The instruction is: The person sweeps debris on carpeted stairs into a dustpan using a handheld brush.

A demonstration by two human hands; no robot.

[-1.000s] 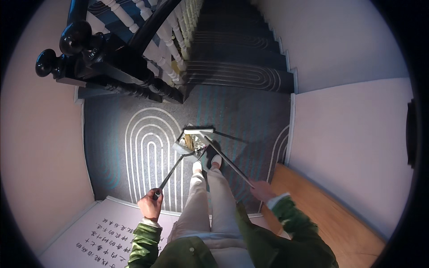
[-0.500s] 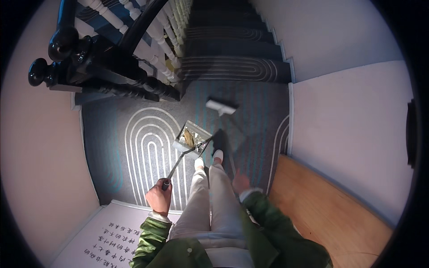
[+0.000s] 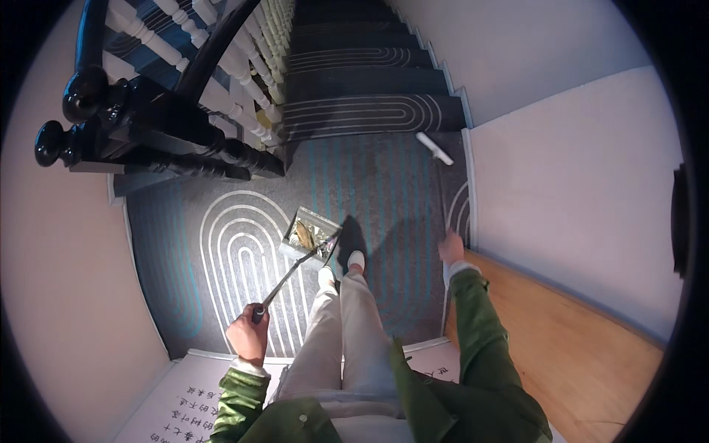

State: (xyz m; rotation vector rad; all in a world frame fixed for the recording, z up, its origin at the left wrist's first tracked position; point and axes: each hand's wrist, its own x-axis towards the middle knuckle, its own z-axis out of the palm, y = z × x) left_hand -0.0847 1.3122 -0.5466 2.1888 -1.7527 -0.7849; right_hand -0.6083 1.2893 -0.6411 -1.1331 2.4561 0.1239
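My left hand [image 3: 248, 336] is closed round the handle end of a long-handled dustpan [image 3: 283, 252]. The pan lies on the patterned carpet just ahead of my feet, with crumpled silvery scraps and a brown, leaf-like piece [image 3: 304, 235] in it. Out to the right, my right hand [image 3: 451, 248] is closed, its fingers slightly blurred, on the thin stick of a broom. The broom's white head [image 3: 434, 148] rests near the foot of the stairs, by the right wall. Little of the stick shows against the dark carpet.
Carpeted stairs [image 3: 354, 114] rise ahead. A black newel post and handrail [image 3: 159, 122] with white balusters [image 3: 229, 103] stand at the left. A wooden board [image 3: 561, 317] lies along the right wall [image 3: 569, 162]. White panels with handwriting [image 3: 185, 399] are behind my feet.
The broom's head has swung right and away, from the middle of the carpet to the right by the stairs. My right hand has moved outward and forward with it. The dustpan stays on the carpet.
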